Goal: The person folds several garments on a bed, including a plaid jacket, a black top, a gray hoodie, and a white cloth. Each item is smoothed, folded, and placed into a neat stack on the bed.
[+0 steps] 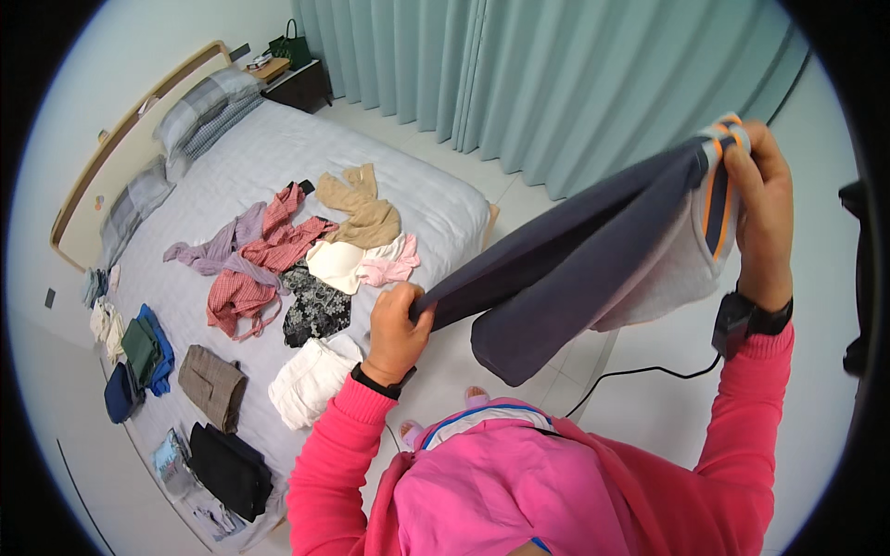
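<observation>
The dark grey garment is stretched out in the air in front of the person, its long axis running from low on their left up to high on their right. It is folded lengthwise, so two dark layers lie one over the other, with a pale grey inner lining showing near the upper end and an orange-and-grey striped band at the very top edge. One rounded fold sags down from the middle. The left hand has its fingers clenched round the lower, narrow end, and the right hand has its fingers pinched on the striped band at the raised end. Both wrists carry dark bands over bright pink sleeves. Beyond the lower end stands the bed with a white cover, strewn with clothes: a red checked shirt, a tan piece, a white folded piece, and small folded stacks along the near edge. Pale green curtains hang behind
</observation>
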{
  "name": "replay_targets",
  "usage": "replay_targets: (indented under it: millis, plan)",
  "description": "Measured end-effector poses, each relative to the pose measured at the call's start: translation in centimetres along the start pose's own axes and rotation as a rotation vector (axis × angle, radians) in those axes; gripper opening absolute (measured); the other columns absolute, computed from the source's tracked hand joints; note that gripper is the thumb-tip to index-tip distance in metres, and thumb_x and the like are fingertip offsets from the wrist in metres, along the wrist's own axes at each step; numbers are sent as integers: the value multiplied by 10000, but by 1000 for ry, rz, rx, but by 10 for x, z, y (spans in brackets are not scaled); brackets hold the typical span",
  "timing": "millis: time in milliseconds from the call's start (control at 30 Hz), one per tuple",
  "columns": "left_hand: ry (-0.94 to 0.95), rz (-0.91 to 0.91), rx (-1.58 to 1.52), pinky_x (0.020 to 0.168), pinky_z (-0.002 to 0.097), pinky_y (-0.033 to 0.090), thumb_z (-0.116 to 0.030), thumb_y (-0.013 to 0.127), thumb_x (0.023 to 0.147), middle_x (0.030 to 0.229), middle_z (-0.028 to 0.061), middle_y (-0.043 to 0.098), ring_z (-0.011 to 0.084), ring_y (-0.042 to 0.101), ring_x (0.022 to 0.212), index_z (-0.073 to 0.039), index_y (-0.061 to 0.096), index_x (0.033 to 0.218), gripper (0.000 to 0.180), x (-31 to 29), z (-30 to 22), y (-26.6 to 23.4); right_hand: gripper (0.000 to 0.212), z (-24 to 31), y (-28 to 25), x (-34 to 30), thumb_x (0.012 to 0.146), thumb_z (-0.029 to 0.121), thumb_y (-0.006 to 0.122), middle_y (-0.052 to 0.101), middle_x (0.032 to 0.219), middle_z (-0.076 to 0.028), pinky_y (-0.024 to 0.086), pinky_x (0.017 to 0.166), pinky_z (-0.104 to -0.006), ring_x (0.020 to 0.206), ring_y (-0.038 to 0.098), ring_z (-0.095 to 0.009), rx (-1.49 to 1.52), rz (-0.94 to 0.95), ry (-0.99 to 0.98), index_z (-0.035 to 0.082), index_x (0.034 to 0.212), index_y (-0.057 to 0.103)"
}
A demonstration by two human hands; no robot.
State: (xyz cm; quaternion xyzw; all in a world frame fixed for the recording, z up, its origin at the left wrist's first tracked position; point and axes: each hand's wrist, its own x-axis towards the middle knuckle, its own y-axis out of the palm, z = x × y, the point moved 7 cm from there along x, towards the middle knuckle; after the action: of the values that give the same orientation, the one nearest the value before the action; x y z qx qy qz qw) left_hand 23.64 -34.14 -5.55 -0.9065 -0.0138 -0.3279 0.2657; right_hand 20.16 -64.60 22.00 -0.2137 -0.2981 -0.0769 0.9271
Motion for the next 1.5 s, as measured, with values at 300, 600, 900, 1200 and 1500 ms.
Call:
replay_targets:
  millis: [300,600,900,1200,1500]
  plan:
    - [599,108,85,477,307,353,-79,646,694,666,26,336,171,419,534,-248,675,1129,468,-38,-85,9,163,-1,7,38,912,243,616,620,803,38,458,630,-147,682,569,-12,54,26,9,81,917,608]
    - [187,229,33,638,376,460,-371,735,730,885,135,491,285,543,754,-37,630,985,433,-44,-80,65,133,30,42,42,915,215,612,631,814,31,466,632,-145,691,581,-18,13,69,-56,82,918,608]
    - [-53,13,46,929,460,374,-400,806,653,1263,272,357,426,387,1134,56,519,1101,701,-33,-45,76,124,37,44,40,913,212,614,624,828,39,453,669,-159,727,570,-20,95,42,-132,92,940,625]
    - [-226,115,71,665,449,431,-136,718,685,795,170,593,360,568,745,14,665,779,185,-24,64,43,198,34,-2,45,945,227,559,654,910,18,466,741,-160,802,605,-43,31,-68,-134,68,1032,639]
    - [-436,90,-298,650,305,452,-48,690,759,781,97,598,197,560,697,22,610,840,134,-45,111,39,293,58,-10,34,965,260,516,652,1051,-19,497,840,-200,925,631,-90,-440,-67,-480,80,1183,593]
